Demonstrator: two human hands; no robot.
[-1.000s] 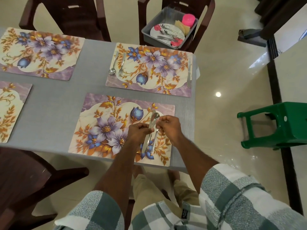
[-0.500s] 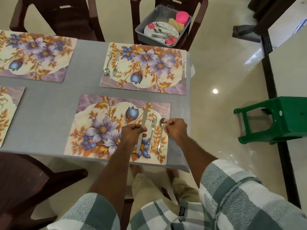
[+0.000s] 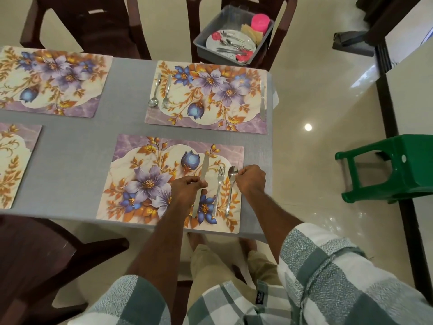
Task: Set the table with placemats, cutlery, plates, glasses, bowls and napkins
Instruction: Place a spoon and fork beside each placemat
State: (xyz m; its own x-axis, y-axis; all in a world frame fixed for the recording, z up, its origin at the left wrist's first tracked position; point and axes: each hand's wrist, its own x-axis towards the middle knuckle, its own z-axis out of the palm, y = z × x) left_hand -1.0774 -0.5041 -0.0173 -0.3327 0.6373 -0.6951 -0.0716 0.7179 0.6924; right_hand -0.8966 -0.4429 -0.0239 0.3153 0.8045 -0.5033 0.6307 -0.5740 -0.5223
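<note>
Gripping the knife (image 3: 203, 181) mid-shaft, the left hand (image 3: 187, 191) has fingers curled round it; knife lies on the near placemat (image 3: 140, 184), blade pointing away from the person, tilted slightly. Right hand (image 3: 250, 180) pinches the spoon (image 3: 231, 186) up by the bowl, fingers curled. Fork (image 3: 219, 188) lies free between knife & spoon, tines away, touching neither hand. All 3 pcs sit on the right part of the near placemat, roughly parallel.

Far placemat (image 3: 210, 95) opposite: far spoon (image 3: 155, 91) + far fork (image 3: 166, 91) side by side on its left edge, far knife (image 3: 262, 99) on its right edge. Two more mats to the left, far-left placemat (image 3: 54, 78) and near-left placemat (image 3: 14, 160), partly cut off, no cutlery seen on the visible parts. All mats on the grey desk (image 3: 70, 146).

Beyond the desk, a grey tub (image 3: 203, 46) sits on a dark chair (image 3: 281, 31); inside it a floral plate (image 3: 246, 39) w/ loose cutlery on top, a pink cup (image 3: 260, 22), tan folded napkins (image 3: 251, 32) beside the cup. Second chair (image 3: 93, 19) at top left. Green stool (image 3: 393, 165) on the tile floor, right of the desk, well apart. Checked sleeves at bottom.
</note>
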